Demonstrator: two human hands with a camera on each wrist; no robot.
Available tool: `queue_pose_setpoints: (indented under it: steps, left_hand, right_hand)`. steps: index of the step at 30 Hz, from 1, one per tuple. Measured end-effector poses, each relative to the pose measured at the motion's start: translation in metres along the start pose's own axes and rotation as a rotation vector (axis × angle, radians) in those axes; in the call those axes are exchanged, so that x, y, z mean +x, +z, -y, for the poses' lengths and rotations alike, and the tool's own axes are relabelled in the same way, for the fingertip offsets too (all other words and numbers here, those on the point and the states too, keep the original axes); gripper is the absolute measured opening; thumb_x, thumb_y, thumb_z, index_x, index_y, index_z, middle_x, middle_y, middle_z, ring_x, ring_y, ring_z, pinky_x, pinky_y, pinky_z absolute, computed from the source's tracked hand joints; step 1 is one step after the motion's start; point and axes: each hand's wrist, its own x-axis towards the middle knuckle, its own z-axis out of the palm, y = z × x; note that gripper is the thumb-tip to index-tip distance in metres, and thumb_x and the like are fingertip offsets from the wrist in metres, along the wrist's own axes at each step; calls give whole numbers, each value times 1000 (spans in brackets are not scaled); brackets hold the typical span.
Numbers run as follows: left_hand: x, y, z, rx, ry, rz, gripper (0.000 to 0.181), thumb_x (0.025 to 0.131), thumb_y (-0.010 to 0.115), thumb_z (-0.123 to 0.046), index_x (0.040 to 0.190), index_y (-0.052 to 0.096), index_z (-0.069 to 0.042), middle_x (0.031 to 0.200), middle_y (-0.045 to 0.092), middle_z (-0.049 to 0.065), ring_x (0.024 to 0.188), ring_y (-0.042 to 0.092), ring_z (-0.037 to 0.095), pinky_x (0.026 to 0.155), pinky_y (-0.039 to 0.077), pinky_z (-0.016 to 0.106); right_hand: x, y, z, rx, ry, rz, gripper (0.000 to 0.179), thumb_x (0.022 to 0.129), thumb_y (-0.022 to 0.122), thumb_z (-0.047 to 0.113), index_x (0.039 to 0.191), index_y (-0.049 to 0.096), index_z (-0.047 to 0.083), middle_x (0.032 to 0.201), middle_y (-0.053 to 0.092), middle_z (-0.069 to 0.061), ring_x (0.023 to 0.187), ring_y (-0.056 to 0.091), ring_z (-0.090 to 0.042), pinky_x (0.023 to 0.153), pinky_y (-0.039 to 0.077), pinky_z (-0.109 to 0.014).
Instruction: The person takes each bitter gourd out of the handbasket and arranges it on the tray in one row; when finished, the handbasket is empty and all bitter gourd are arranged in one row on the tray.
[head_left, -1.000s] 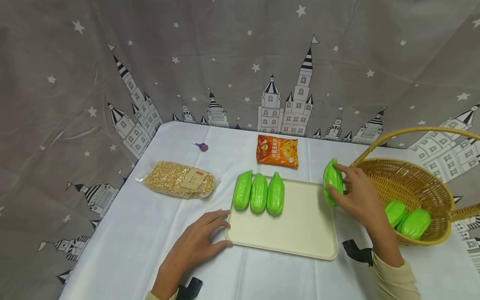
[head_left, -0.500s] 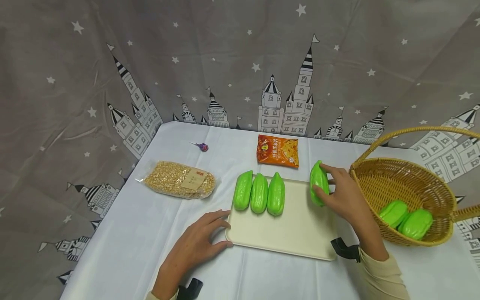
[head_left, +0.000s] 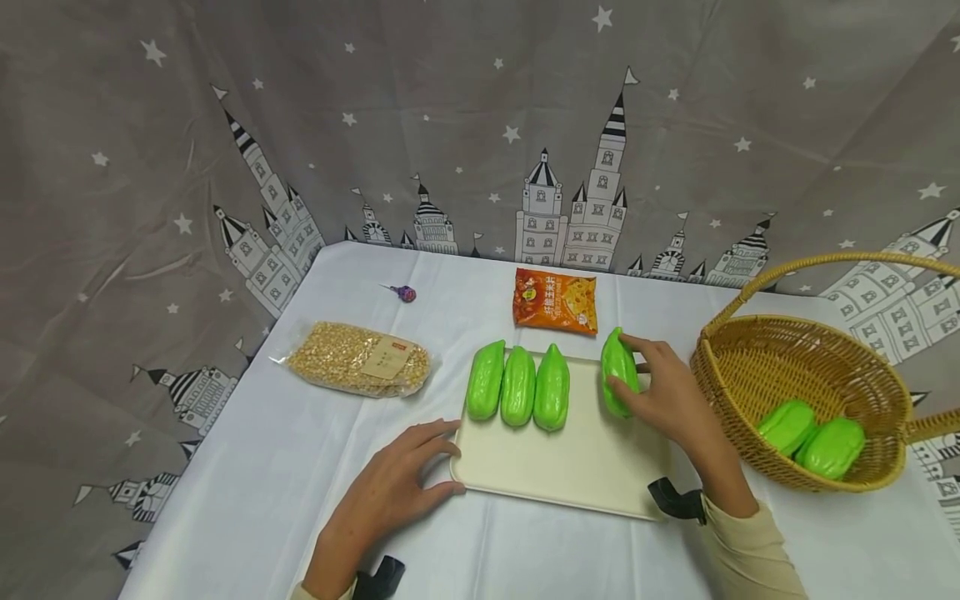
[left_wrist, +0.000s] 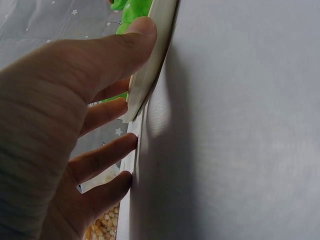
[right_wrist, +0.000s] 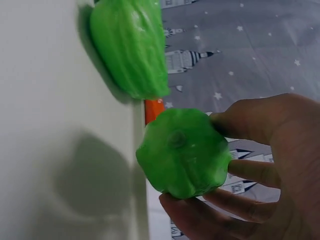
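Note:
A cream tray (head_left: pixel 562 467) lies on the white cloth with three green bitter melons (head_left: pixel 517 387) side by side along its far left part. My right hand (head_left: pixel 663 396) pinches another bitter melon (head_left: pixel 618 375) between thumb and fingers, over the tray's right side. In the right wrist view this melon (right_wrist: pixel 182 152) shows its rounded, lobed end, and its shadow falls on the tray. At the tray's left edge rests my left hand (head_left: pixel 393 475), fingers spread and relaxed. The left wrist view has its thumb and fingertips against the tray rim (left_wrist: pixel 145 85).
A wicker basket (head_left: pixel 810 333) with a tall handle and two more bitter melons (head_left: pixel 828 450) stands at the right. Behind the tray lies an orange snack packet (head_left: pixel 555 302). To the left are a bag of corn kernels (head_left: pixel 352 358) and a lollipop (head_left: pixel 406 293).
My right hand has carried the bitter melon leftward from beside the basket to over the tray's right side. My left hand has stayed at the tray's edge.

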Motion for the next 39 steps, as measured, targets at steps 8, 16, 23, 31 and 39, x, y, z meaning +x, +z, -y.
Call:
queue_pose_setpoints:
  steps: [8,16,23,31,39]
  left_hand:
    - [1,-1,0,-6,-7,7,44,77,99,-35,110,75,-18,145,68,2,136,63,25,109,57,43]
    - [2,-1,0,1,0,6,44,77,99,-36,109,75,-18,145,68,3,136,63,25,111,56,42]
    - [2,-1,-1,-1,-5,6,45,77,99,-36,110,75,-18,144,68,3,136,63,25,109,57,43]
    - [2,-1,-1,-5,-11,11,44,77,99,-36,110,75,-18,145,68,2,136,63,25,110,57,43]
    - [2,0,0,-2,-3,5,44,77,99,-37,109,74,-19,144,68,2,135,64,24,109,57,43]
  right_hand:
    - [4,17,-3,46,-58,11,68,96,79,22,154,52,-1,142,58,-31,117,70,-48,99,59,-64]
    - [2,27,1,38,-82,27,67,96,81,23,153,54,1,140,60,-29,116,71,-45,100,59,-63]
    - [3,35,4,41,-89,42,66,97,80,24,153,53,0,137,61,-29,114,71,-44,99,60,-62]
    - [3,41,5,49,-55,76,68,97,80,26,154,53,0,138,61,-28,115,71,-42,96,62,-59]
    - [3,41,7,59,-68,73,68,99,80,29,153,53,-1,135,63,-28,111,70,-41,92,62,-58]
